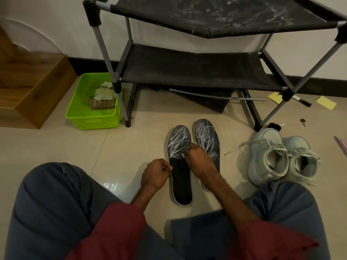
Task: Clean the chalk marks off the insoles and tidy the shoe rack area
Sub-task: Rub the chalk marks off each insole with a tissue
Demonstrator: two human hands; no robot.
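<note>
The left grip (156,174) is pinched on the edge of the left insole (181,184); the right grip (199,159) is clenched round a wad (183,156) pressed on it. On the floor (131,147) it may be skidded by rubbing; chalk (178,145) may be respread by a loaded wad.

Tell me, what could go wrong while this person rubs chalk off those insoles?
The small white wad in the right hand may load with chalk and smear the left insole's clean heel half.
The right forearm crosses the chalked right insole and could pick up chalk.
The left hand only pinches the left insole's edge; it might slide on the tile.
</note>
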